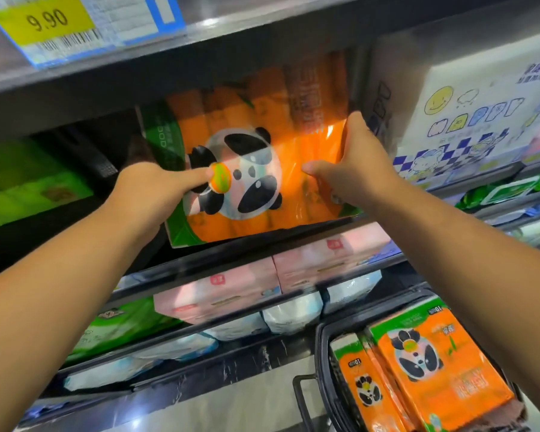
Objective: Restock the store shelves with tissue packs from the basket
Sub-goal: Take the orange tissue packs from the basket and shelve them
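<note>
An orange tissue pack with a panda picture [293, 194] stands tilted on the middle shelf [281, 235], partly pushed in under the shelf above. My left hand [156, 188] grips its left edge, thumb on the panda face. My right hand [353, 163] holds its right side, fingers curled round the edge and thumb on the front. More orange tissue packs [430, 378] lie in the black basket [321, 353] at the lower right.
A green pack [28, 182] sits to the left on the same shelf, a white cartoon-printed pack [474, 120] to the right. Pink packs [262, 285] and white packs fill the lower shelves. A yellow 9.90 price tag [44, 20] hangs on the upper shelf edge.
</note>
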A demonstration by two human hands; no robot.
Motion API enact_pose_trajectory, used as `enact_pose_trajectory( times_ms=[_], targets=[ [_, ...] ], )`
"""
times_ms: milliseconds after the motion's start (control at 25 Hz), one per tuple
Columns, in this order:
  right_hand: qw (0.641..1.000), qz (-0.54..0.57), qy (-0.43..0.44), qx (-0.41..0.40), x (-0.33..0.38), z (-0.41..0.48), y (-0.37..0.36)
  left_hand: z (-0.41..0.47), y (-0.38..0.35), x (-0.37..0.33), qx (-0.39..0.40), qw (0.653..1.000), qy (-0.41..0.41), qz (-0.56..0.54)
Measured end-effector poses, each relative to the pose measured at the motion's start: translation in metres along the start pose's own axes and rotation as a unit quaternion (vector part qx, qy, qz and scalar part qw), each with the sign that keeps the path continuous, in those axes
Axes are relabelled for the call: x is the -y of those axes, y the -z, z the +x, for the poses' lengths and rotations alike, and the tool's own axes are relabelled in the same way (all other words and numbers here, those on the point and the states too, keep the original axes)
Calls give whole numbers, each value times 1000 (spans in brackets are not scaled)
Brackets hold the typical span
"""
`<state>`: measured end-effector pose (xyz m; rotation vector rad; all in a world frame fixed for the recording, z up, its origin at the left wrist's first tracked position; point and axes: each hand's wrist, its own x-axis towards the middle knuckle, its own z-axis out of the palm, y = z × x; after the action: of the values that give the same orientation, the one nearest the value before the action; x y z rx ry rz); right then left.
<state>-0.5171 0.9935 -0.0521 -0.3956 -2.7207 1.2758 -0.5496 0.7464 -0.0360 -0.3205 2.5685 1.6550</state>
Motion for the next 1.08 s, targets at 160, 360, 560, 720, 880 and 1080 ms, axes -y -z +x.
enact_pose_trajectory(
  times_ms=[160, 360, 560, 720, 880, 1080],
  targets=[
    [1000, -7, 4, -22, -6, 6, -10, 17, -14, 19, -33, 999, -23, 17],
    [998, -10, 23, -61, -7, 16, -16, 26, -29, 34, -61, 990, -123, 23],
    [996, -6, 33, -87, -13, 36, -18, 48, -42, 48, -55, 982, -180, -23],
    [997, 11, 37, -70, -40, 53, -36, 59, -60, 71, -50, 980, -193, 24],
    [992, 27, 65, -102, -59, 58, -46, 73, -59, 93, -43, 967, -240, 78],
    [995, -26, 91, -42, -72, 48, -49, 84, -61, 104, -49, 948, -305, 73]
  ],
)
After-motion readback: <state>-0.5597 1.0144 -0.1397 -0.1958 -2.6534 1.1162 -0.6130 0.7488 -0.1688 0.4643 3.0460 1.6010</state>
